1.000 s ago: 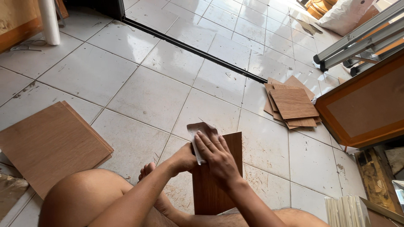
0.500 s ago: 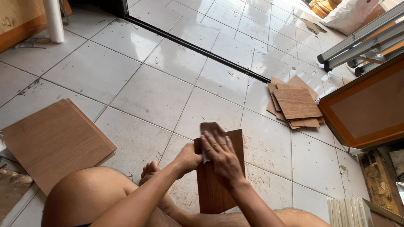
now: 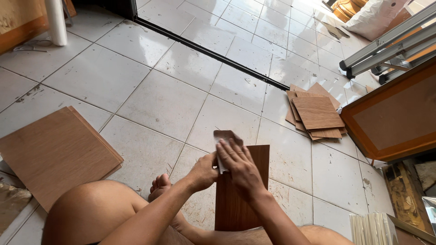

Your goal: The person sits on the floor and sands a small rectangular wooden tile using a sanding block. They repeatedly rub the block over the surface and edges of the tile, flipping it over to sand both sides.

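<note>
A dark brown wooden board (image 3: 243,204) lies on the tiled floor in front of my legs. My right hand (image 3: 238,165) lies flat over its top left corner and presses a brownish sheet of sandpaper (image 3: 227,136) against it, with the sheet sticking out past my fingertips. My left hand (image 3: 202,172) grips the board's left edge just beside it, next to a white folded part of the sheet. My bare knee (image 3: 91,208) and foot (image 3: 159,183) are to the left of the board.
A large light-brown panel (image 3: 54,152) lies on the floor at left. A stack of small wood pieces (image 3: 318,115) sits at right, next to an orange-framed cabinet panel (image 3: 395,118). A black door track (image 3: 213,52) crosses the floor. A metal ladder (image 3: 390,38) lies at top right.
My right hand with the sandpaper has slid slightly to the right and forward on the board's top end. My left hand has stayed at the edge.
</note>
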